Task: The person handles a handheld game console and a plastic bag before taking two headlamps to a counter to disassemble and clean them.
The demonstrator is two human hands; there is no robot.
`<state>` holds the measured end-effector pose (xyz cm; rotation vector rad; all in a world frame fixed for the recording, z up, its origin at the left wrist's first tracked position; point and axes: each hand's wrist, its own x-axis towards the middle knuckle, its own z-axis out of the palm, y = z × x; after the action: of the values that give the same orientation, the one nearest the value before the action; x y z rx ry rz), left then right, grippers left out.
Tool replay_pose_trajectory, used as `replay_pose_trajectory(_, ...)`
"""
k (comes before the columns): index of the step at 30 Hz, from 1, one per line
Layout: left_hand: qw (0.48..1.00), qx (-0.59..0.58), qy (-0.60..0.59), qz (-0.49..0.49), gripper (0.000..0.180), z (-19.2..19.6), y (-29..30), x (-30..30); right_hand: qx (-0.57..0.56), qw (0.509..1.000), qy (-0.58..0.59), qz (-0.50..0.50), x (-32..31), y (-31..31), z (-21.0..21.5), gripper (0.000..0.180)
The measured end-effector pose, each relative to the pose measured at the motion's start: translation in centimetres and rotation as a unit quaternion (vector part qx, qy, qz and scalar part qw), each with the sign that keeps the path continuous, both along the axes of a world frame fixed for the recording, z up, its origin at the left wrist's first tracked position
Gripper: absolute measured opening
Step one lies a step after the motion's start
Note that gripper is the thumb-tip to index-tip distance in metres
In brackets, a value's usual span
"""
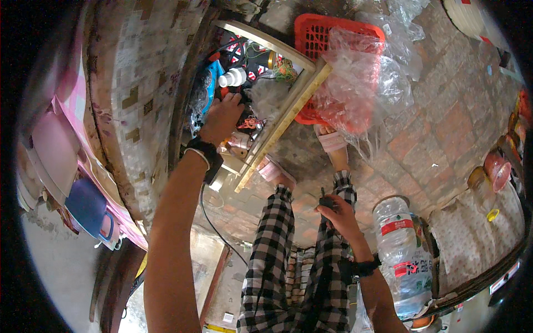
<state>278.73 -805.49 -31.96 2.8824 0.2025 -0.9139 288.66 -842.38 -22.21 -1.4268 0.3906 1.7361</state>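
My left hand reaches into an open wooden drawer, its fingers somewhat apart over the jumbled contents. Just beyond the fingertips lies a white stepped plastic piece, with a blue plastic packet to its left. Tangled thin wires and a clear crumpled bag fill the drawer's right part. Above my checkered trousers, my right hand is closed on a small dark object with a thin end pointing up; its kind cannot be made out.
A red plastic basket with clear plastic bags stands right of the drawer on the brick floor. Large clear bottles stand at the right, near a cloth-covered surface. A patterned tabletop lies left of the drawer.
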Motion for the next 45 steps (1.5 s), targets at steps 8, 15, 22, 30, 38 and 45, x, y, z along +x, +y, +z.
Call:
replay_pose_trajectory(8, 0.939, -0.139, -0.101, 0.297, 0.035, 5.0, -0.8, 0.5, -0.004, 1.0, -0.006, 0.011, -0.2, 0.9, 0.1, 0.028)
replay_pose_trajectory(15, 0.535, -0.443, -0.15, 0.704, 0.015, 8.1, -2.9, -0.3, 0.073, 0.992, -0.028, -0.1, 0.7, 4.4, -0.5, 0.024)
replay_pose_trajectory(22, 0.437, -0.506, -0.125, 0.733, 0.015, 11.0, -4.8, -0.4, 0.061, 0.98, -0.046, -0.186, 3.6, 14.3, 0.0, 0.031)
replay_pose_trajectory(30, 0.551, -0.221, -0.366, 0.716, 0.02, 12.8, -8.2, -0.3, 0.115, 0.975, -0.076, -0.176, 1.1, 21.4, -1.8, 0.027)
replay_pose_trajectory(38, 0.58, -0.133, -0.415, 0.688, 0.032, 14.3, -9.0, -1.0, 0.123, 0.925, -0.357, -0.037, 3.1, 21.3, -1.0, 0.024)
replay_pose_trajectory(45, 0.837, -0.25, -0.317, 0.368, 0.04, 13.2, -8.1, 3.1, 0.064, 0.967, 0.025, -0.246, 5.1, 19.7, -0.2, 0.045)
